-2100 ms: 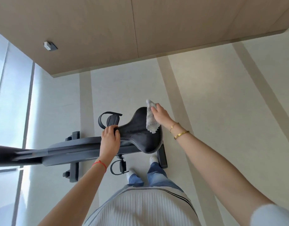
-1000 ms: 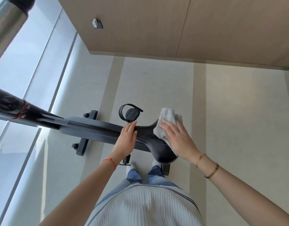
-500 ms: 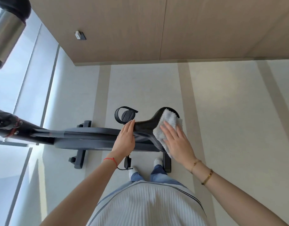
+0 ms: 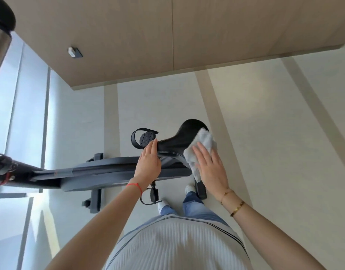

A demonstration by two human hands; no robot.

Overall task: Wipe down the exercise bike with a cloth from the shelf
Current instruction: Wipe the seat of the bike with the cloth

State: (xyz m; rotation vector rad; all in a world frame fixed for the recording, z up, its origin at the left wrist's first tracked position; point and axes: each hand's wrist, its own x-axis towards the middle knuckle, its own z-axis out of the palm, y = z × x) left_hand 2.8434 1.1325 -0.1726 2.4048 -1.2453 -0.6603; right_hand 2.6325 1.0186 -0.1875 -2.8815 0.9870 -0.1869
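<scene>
While flat hands press cloth (image 4: 203, 145) on saddle (image 4: 179, 141), pale striped floor (image 4: 284, 133), wood wall (image 4: 128, 36), perhaps window (image 4: 21, 114) left.

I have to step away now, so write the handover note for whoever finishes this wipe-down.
Left hand: open, fingers straight, resting on the nose of the saddle to steady it.
Right hand: open, flat, pressing the grey cloth against the wide rear of the saddle.
Done: cloth fetched; saddle wipe under way.
Left: finish the saddle, then the frame, the pedals and the front end at the left edge, mostly out of view.
</scene>
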